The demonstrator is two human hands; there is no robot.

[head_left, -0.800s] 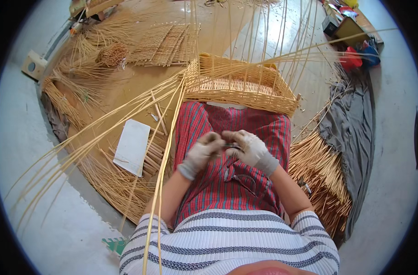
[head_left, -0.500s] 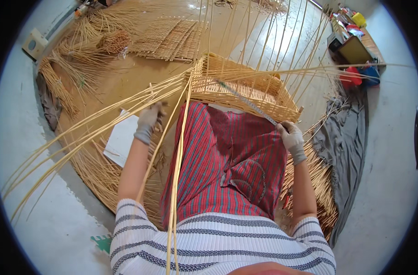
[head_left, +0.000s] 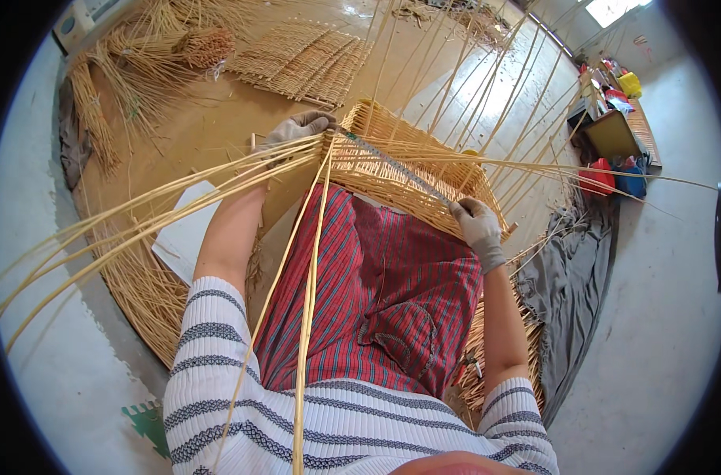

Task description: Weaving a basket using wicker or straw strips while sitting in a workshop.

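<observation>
The wicker basket (head_left: 376, 180) lies at 1 o'clock from the middle of the view, just beyond the red striped cloth (head_left: 368, 317) over the lap. A tape measure (head_left: 404, 172) stretches slantwise over it, running from 11 o'clock toward 4 o'clock along the basket. At 3 o'clock the gloved right hand (head_left: 478, 226) has its fingers closed round the tape's near end. The gloved left hand (head_left: 301, 129), at 11 o'clock, curls by the basket's corner beside the tape's far end; rods cross in front, so I cannot tell whether it pinches the tape. Long pale rods (head_left: 300, 388) spread from that corner, some toward 9 o'clock, others down toward 6 o'clock. A woven wicker panel (head_left: 301, 63) lies on the floor between 11 and 12 o'clock, a white board (head_left: 188, 229) at 9, and grey cloth (head_left: 566, 277) near 4.
</observation>
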